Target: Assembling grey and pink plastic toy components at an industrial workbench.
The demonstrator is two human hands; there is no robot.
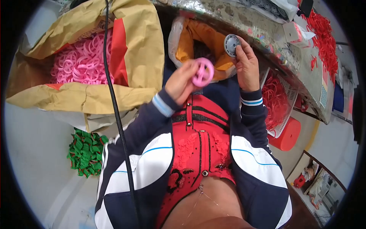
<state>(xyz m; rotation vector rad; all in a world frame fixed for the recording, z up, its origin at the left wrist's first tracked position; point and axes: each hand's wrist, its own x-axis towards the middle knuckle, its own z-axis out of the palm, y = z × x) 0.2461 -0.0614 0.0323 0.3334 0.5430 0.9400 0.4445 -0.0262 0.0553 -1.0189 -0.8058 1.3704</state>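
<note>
My left hand (180, 83) is closed on a pink plastic ring with spokes (203, 72), like a small toy steering wheel. It hangs over the near-left rim of an orange-lined sack (219, 36). To the right, my right hand (248, 66) pinches a grey round disc (231, 45), whose face is turned toward me with a ring of small slots. The two parts are apart. Many more pink rings (85, 63) lie heaped inside a large brown paper sack (141, 45) on the left.
A worktable (244, 21) runs along the far right, with a tissue box (295, 34) and red strips (324, 42) on it. Below stand a white basket of red parts (275, 99) and a red stool (288, 133). Green pieces (87, 152) lie on the floor. A black cable (110, 84) hangs in front.
</note>
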